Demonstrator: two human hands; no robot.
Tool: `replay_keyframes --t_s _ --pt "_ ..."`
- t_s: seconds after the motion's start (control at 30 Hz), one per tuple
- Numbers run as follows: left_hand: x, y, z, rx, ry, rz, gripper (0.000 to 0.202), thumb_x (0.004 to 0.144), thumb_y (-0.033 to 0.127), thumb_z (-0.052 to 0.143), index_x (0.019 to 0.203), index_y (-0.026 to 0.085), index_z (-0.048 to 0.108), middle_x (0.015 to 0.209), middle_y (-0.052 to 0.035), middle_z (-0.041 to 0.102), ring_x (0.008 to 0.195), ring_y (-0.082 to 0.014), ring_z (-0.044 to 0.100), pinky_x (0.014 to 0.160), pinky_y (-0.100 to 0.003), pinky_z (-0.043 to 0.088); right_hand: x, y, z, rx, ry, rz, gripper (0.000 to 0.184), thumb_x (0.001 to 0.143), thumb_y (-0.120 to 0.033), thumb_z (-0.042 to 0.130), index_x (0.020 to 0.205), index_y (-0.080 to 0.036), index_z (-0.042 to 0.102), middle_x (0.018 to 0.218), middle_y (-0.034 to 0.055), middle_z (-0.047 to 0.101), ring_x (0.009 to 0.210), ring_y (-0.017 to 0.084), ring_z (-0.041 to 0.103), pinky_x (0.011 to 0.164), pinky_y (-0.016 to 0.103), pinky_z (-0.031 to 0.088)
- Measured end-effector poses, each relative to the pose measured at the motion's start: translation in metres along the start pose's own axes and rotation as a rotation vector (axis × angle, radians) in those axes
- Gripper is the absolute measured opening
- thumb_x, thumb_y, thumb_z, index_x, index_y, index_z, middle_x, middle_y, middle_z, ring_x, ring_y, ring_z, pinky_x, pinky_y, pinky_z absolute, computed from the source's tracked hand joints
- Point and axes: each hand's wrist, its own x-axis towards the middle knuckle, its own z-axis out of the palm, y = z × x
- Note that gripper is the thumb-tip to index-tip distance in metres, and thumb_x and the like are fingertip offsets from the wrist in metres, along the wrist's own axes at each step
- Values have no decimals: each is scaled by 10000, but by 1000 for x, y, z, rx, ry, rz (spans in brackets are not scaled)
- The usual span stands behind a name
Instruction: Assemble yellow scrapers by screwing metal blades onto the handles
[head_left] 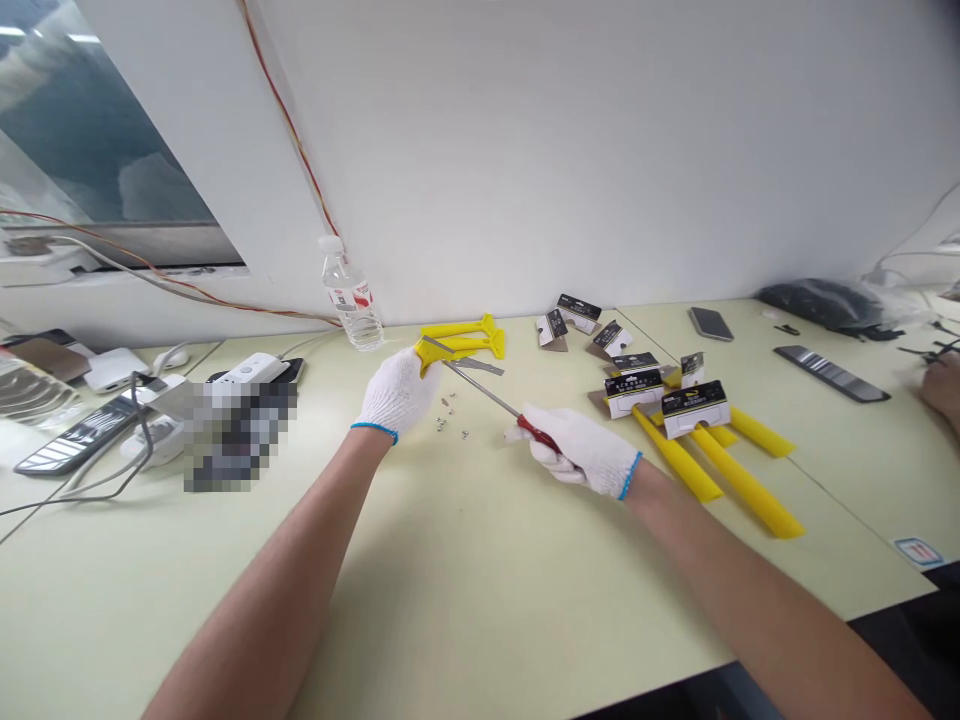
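My left hand (396, 393), in a white knit glove with a blue cuff, is shut on the head of a yellow plastic scraper (429, 352). My right hand (581, 450), gloved the same way, grips a red-handled screwdriver (480, 388), whose steel shaft reaches across to that scraper. Several small metal screws (450, 415) lie on the table between my hands. Behind my left hand rest two more yellow scraper heads (465, 338). To the right lie long yellow handles (750, 490) and black-and-white cardboard packaging cards (694, 408).
A plastic water bottle (351, 296) stands against the white wall. Phones, cables and a pixelated object (240, 436) occupy the desk's left side. At the far right are a dark bag (821, 306), a phone (711, 323), and another person's hand (943, 388).
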Motion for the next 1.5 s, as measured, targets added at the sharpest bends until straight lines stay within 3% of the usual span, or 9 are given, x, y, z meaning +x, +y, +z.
replay_keyframes --t_s 0.17,0.33,0.57,0.73,0.8,1.0,1.23,1.43,1.5 --pt "-1 0 0 12 6 -2 239 970 391 533 860 197 618 842 -127 694 731 -238 621 617 -291 307 7 6 -2 3 70 -19 558 889 -712 480 759 -191 632 660 148 579 682 137 643 476 145 275" --pt "0 1 -2 -33 14 -9 235 971 393 523 873 199 612 836 -115 693 729 -234 617 626 -292 329 6 4 4 -155 339 -70 502 887 -634 533 746 -162 631 834 172 636 859 157 675 518 105 332" --pt "0 1 -1 -24 19 3 245 975 393 517 859 203 617 824 -96 699 715 -216 616 622 -280 334 -1 8 0 159 -110 150 470 971 -597 517 890 -151 642 720 99 593 486 -22 429 467 100 236" --pt "1 2 -4 -1 -3 -26 284 986 431 495 888 207 640 859 -90 718 729 -218 635 615 -271 352 9 14 14 40 336 -77 454 889 -508 690 720 -141 485 697 115 544 591 28 472 447 111 57" --pt "1 3 -4 -2 -12 -23 286 988 429 485 884 210 636 867 -87 720 724 -213 632 613 -269 354 7 10 13 58 357 -84 486 901 -525 685 703 -130 483 683 118 530 581 30 448 453 123 34" --pt "2 0 -2 7 -37 -4 268 970 416 493 825 212 590 768 -71 672 658 -196 590 604 -270 331 -5 -1 1 185 -80 197 644 997 -715 468 907 -102 643 615 62 503 456 -4 299 450 140 235" --pt "1 2 -3 7 -39 -16 270 962 419 497 809 215 583 779 -74 674 671 -197 596 604 -268 336 12 14 12 -257 439 35 610 1035 -643 461 762 -123 625 700 138 540 672 95 537 532 209 284" --pt "1 3 -4 7 -57 -27 252 959 413 497 832 219 593 803 -72 690 684 -203 610 604 -267 350 1 14 2 -283 249 71 646 1050 -659 412 767 -121 629 711 126 579 630 62 540 566 189 333" --pt "1 3 -3 12 -53 -34 250 957 409 494 821 220 586 798 -71 687 683 -205 609 601 -267 346 -1 15 1 -161 295 144 644 1019 -685 450 774 -122 642 689 115 583 575 39 509 560 176 339"
